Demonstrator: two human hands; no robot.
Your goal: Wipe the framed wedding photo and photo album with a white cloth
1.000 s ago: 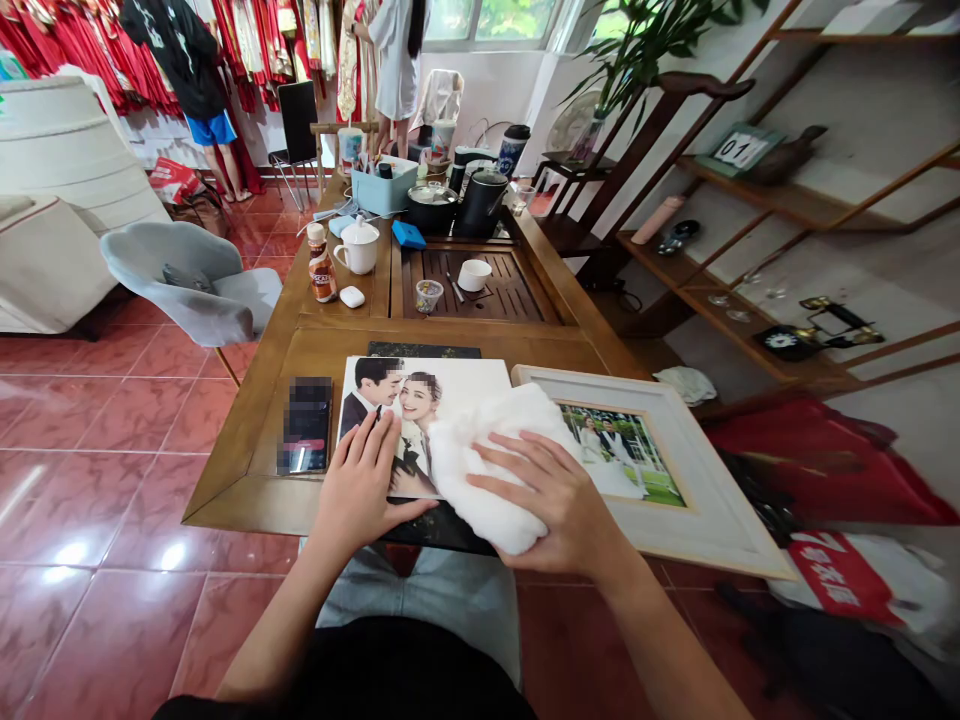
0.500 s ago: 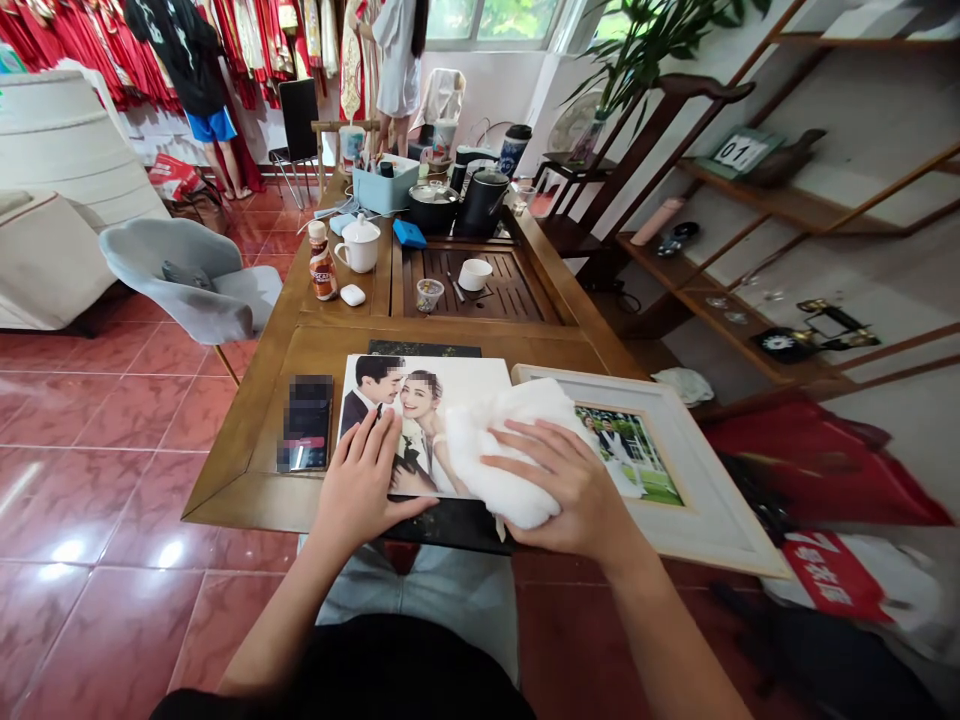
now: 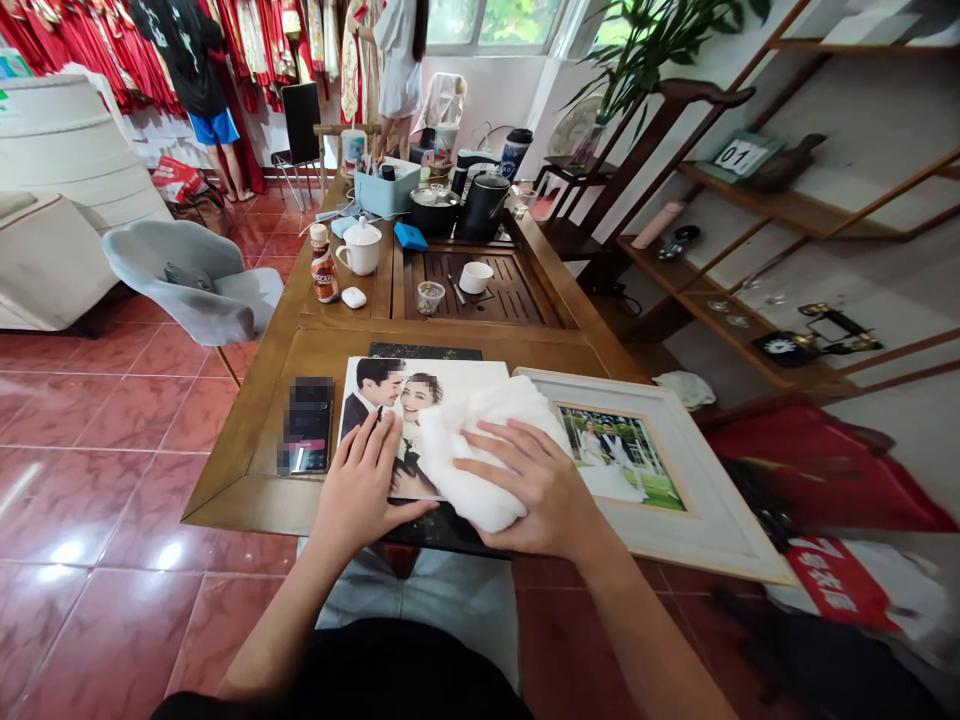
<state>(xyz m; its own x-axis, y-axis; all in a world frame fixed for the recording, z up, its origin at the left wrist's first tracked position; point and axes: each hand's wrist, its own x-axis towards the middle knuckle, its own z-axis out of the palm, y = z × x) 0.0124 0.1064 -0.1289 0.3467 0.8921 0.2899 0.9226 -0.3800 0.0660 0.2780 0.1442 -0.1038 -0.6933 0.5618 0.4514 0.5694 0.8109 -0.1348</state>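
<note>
Flat on the lower left part of a wedding photo print (image 3: 375, 410) rests my left hand (image 3: 361, 478), its fingers spread. A bunched white cloth (image 3: 469, 470) is gripped in my right hand (image 3: 536, 488) and pressed on the right half of the print, covering much of it. Under the print lies a dark board (image 3: 457, 528), showing at its near and far edges. Right of the cloth is a white-matted picture frame (image 3: 705, 460) with a smaller outdoor wedding photo (image 3: 619, 450) in it. A phone (image 3: 309, 425) lies left of the print.
Farther up the wooden table (image 3: 262, 420) stand a bottle (image 3: 323, 265), a lidded white mug (image 3: 361, 247), a small white bowl (image 3: 476, 276), a clear cup (image 3: 430, 297) and a kettle (image 3: 484, 205). A grey chair (image 3: 187, 275) is at the left, shelves at the right. Two people stand at the back.
My right hand has slid left with the white cloth, over more of the print, baring more of the framed photo. My left hand has stayed in place.
</note>
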